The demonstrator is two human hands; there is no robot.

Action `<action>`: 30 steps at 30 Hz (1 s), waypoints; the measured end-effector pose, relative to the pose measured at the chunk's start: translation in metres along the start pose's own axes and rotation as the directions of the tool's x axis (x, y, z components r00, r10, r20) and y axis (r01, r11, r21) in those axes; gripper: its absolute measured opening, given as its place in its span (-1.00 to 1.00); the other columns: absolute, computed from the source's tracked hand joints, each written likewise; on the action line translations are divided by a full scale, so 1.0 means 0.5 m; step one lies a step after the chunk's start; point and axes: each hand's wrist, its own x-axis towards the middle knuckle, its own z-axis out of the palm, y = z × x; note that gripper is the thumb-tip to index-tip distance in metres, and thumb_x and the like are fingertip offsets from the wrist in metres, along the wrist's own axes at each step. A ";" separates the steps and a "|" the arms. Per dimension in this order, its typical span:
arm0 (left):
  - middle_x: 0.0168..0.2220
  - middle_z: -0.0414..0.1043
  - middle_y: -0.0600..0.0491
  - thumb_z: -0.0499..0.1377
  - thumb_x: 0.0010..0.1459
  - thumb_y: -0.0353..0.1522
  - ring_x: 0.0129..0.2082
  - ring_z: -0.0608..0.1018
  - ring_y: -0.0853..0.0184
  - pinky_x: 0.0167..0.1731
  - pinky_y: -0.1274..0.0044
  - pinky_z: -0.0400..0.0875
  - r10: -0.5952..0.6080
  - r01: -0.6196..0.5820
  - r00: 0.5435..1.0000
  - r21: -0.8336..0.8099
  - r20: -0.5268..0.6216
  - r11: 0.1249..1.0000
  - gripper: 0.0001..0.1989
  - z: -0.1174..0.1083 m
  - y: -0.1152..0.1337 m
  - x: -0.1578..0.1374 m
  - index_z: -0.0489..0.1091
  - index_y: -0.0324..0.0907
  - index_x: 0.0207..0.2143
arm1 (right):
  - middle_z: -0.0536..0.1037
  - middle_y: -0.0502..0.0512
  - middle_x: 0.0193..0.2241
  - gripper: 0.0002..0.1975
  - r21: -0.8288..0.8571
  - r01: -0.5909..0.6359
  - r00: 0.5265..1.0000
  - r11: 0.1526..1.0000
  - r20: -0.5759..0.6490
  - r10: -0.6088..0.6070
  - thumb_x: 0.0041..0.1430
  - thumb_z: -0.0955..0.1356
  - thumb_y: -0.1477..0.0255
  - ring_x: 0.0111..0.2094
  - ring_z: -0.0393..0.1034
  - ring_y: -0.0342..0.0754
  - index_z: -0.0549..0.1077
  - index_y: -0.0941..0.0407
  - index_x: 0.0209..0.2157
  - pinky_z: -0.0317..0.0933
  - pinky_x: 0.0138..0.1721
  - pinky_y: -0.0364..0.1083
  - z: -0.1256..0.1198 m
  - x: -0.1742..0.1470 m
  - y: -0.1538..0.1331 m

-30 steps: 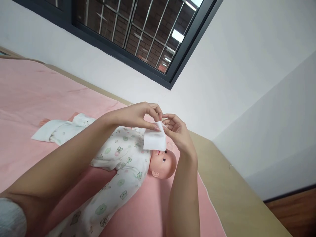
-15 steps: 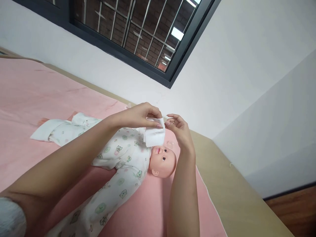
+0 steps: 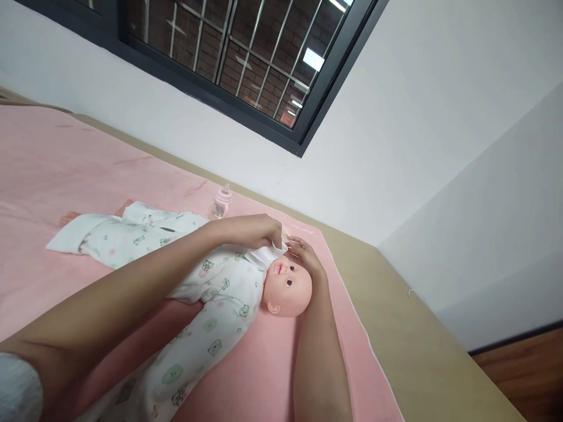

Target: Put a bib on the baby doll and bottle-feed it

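A baby doll [image 3: 288, 290] lies on its back in a white suit [image 3: 215, 281] with green animal prints, its bald head toward the right. My left hand [image 3: 259, 230] reaches across the doll's chest, fingers closed on a folded white cloth [image 3: 265, 256]. That cloth hangs low by the doll's chin and neck. Beside the far side of the doll's head is my right hand [image 3: 307, 256], its fingers apart and their tips close to the cloth's edge. Whether those fingertips touch the cloth is hard to see.
A pink-topped baby bottle [image 3: 221, 202] stands behind the doll near the wall. Under everything spreads a pink blanket [image 3: 88, 158] on a tan surface [image 3: 396, 328]. White wall and a dark-framed barred window [image 3: 299, 138] rise behind.
Both hands have come down toward the doll's neck, the left carrying the white cloth lower. The right hand's fingers have moved down beside the head. The bottle now shows fully.
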 end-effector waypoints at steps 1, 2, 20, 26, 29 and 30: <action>-0.28 0.53 0.05 0.02 0.00 -0.67 -0.34 0.49 0.41 -0.32 0.63 0.29 0.011 -0.011 1.000 -0.005 0.002 1.000 -0.58 0.002 -0.001 0.001 0.59 -0.17 -0.30 | 0.59 0.04 -0.31 -0.54 0.033 -0.006 1.000 0.999 -0.007 0.006 -0.23 0.56 0.33 -0.29 0.50 -0.09 0.50 0.07 -0.20 0.34 -0.03 -0.03 -0.002 0.005 0.011; -0.29 0.53 0.05 0.02 -0.02 -0.68 -0.34 0.49 0.41 -0.32 0.63 0.29 0.021 -0.021 1.000 -0.013 0.003 1.000 -0.57 0.005 -0.002 0.003 0.60 -0.16 -0.32 | 0.60 0.04 -0.31 -0.54 0.062 -0.012 1.000 0.998 -0.014 0.013 -0.23 0.56 0.32 -0.28 0.51 -0.08 0.50 0.08 -0.21 0.34 -0.03 -0.03 -0.003 0.008 0.021; -0.25 0.61 0.07 0.07 -0.06 -0.68 -0.27 0.57 0.40 -0.26 0.66 0.35 -0.034 0.040 0.998 -0.103 0.061 0.994 -0.56 0.028 -0.025 0.009 0.61 -0.15 -0.26 | 0.62 0.09 -0.16 -0.56 0.101 -0.036 0.999 0.994 0.036 0.033 -0.12 0.54 0.29 -0.12 0.50 0.01 0.49 0.08 -0.16 0.33 -0.03 -0.01 0.004 0.002 0.064; -0.24 0.59 0.06 0.04 -0.08 -0.71 -0.25 0.56 0.40 -0.25 0.65 0.34 -0.042 0.051 0.996 -0.118 0.076 0.992 -0.54 0.025 -0.023 0.008 0.61 -0.18 -0.29 | 0.61 0.08 -0.19 -0.61 0.092 -0.025 0.998 0.995 0.063 0.019 -0.09 0.53 0.27 -0.07 0.49 0.05 0.49 0.07 -0.20 0.33 0.00 0.04 0.011 -0.008 0.055; -0.24 0.59 0.08 0.04 -0.06 -0.71 -0.25 0.56 0.42 -0.27 0.66 0.33 -0.033 0.041 0.997 -0.112 0.075 0.993 -0.55 0.024 -0.022 0.008 0.61 -0.15 -0.32 | 0.61 0.07 -0.19 -0.65 0.062 -0.012 1.000 0.998 0.025 0.011 -0.07 0.52 0.28 -0.07 0.49 0.03 0.50 0.06 -0.22 0.30 0.04 0.02 0.015 -0.013 0.048; -0.24 0.59 0.08 0.04 -0.05 -0.71 -0.25 0.56 0.42 -0.27 0.67 0.33 -0.032 0.040 0.997 -0.110 0.075 0.993 -0.56 0.024 -0.021 0.008 0.61 -0.15 -0.33 | 0.61 0.07 -0.17 -0.67 0.053 -0.002 1.000 0.999 0.015 0.001 -0.07 0.52 0.29 -0.06 0.48 0.03 0.50 0.07 -0.23 0.29 0.05 0.01 0.016 -0.014 0.047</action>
